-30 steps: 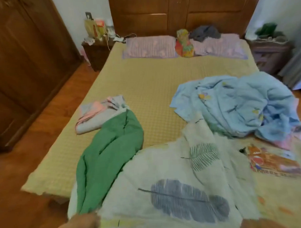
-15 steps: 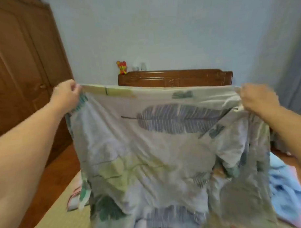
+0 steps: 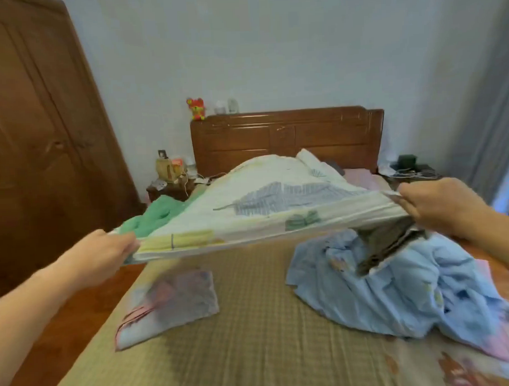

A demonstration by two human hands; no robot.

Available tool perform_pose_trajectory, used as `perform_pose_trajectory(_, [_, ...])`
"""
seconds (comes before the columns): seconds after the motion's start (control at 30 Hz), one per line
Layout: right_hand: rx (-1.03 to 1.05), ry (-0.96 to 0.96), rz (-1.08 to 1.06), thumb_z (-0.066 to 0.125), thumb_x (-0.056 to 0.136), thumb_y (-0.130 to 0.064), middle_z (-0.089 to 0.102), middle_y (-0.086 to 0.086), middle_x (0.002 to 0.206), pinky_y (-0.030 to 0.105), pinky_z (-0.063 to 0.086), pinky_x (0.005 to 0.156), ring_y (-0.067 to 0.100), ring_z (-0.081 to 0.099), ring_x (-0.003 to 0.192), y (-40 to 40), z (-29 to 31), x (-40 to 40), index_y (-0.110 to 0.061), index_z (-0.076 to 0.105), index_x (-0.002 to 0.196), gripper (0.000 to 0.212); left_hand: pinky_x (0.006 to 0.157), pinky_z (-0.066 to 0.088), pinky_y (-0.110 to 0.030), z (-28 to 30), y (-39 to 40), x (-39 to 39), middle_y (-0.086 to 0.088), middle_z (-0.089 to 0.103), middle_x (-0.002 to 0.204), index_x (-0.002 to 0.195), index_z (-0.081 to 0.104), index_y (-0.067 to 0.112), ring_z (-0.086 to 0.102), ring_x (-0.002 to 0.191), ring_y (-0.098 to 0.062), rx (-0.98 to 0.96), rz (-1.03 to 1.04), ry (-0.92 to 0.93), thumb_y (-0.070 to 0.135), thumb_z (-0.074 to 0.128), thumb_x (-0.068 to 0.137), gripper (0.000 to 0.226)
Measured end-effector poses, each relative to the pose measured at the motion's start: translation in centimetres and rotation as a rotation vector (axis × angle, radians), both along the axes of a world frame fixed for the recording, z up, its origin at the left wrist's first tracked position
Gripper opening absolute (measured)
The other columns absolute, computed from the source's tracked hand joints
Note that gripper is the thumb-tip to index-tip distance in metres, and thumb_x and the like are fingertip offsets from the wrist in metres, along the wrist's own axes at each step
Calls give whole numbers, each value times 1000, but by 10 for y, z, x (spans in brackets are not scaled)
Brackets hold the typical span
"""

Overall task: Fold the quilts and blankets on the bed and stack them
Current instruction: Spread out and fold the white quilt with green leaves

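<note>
Your left hand (image 3: 105,253) sits at nine o'clock in the head view, fingers and thumb curled tight on the near left corner of the leaf-print quilt (image 3: 265,204). The green reverse of that quilt shows just beyond this grip.

The quilt hangs in the air between your hands, its held edge stretched taut from nine o'clock to three o'clock. That edge is the long axis; the rest billows away toward twelve o'clock, over the bed (image 3: 252,323) and up to the headboard (image 3: 286,134). Below the span, at seven o'clock, a small folded blanket (image 3: 170,305) lies flat on the mat. At four o'clock a blue quilt (image 3: 395,283) lies crumpled and unfolded.

Your right hand (image 3: 438,206) at three o'clock pinches the near right corner, fingers closed on the cloth; a loose flap droops beneath it, close over the blue quilt, contact uncertain.

Judgement: both hands stand equally near the edge, one at each end. The coming move depends on the far body settling flat toward twelve o'clock before you bring corners together. Folding appears barely begun.
</note>
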State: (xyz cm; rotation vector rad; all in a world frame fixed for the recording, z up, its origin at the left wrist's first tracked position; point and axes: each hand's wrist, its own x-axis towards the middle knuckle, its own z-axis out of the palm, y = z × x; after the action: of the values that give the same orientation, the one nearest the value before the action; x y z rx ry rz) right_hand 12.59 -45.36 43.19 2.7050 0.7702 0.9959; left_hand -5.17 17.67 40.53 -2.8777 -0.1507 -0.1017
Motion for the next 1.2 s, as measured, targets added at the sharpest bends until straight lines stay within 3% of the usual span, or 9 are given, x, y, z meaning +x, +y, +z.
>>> perform_pose_trajectory(0.2, [-116,399,161,14,102,-57,52,3,48,30,38,34,22,52,35,-43,-205,-88,-27,46,66,57,57,40,-37,-228,-34,-101,8,49,64,73,42,27,48,61,-11,-352,28,182,55,29,102,42])
perform_pose_trajectory(0.33, [-218,711,63,7,102,-56,49,2,43,28,38,32,22,52,32,-63,-321,-155,-27,53,60,69,79,40,-34,-324,-79,-167,11,53,79,75,40,34,56,84,-12,-401,50,386,57,24,100,37])
perform_pose_trajectory(0.47, [-411,1041,-47,-16,78,-73,53,-8,90,33,42,66,17,66,91,-59,-386,-184,-30,59,103,90,89,38,-34,-375,-121,-188,12,52,97,88,49,34,52,101,-15,-390,86,492,46,36,105,25])
perform_pose_trajectory(0.6, [-451,1252,-104,24,105,-50,50,-13,128,25,43,74,8,61,107,-59,-398,-179,-37,55,126,39,79,44,-38,-397,-143,-187,6,59,89,90,62,32,60,91,-20,-259,65,611,47,62,95,16])
perform_pose_trajectory(0.73, [-728,1185,-361,42,102,-36,64,-5,121,28,49,81,15,64,110,-86,-381,-149,-30,62,119,28,89,41,-37,-388,-150,-182,7,59,102,103,61,31,58,104,-19,-240,15,588,47,48,102,20])
perform_pose_trajectory(0.83, [-538,990,-514,57,92,-29,66,-5,105,29,51,73,18,68,97,-54,-351,-112,-29,62,107,16,95,37,-34,-385,-146,-177,10,55,102,106,59,30,55,106,-17,-293,-18,552,44,39,105,25])
perform_pose_trajectory(0.97, [-44,791,35,61,95,-35,63,0,85,35,48,55,29,66,65,101,-332,-113,-22,74,95,18,102,43,-36,-380,-136,-169,15,47,85,91,60,31,59,90,-16,-463,-96,488,41,49,101,18])
perform_pose_trajectory(1.1, [-153,1191,392,55,94,-53,54,-4,136,36,49,87,23,62,111,254,-340,-179,-29,54,139,51,103,35,-26,-367,-129,-153,14,54,82,87,63,31,59,84,-10,-539,-202,399,49,44,96,27])
perform_pose_trajectory(1.2, [-185,1387,398,55,84,-60,59,0,135,37,47,92,24,58,117,313,-364,-223,-28,47,138,63,89,44,-31,-358,-131,-133,10,58,81,84,61,29,56,81,-14,-700,-201,274,43,50,92,19])
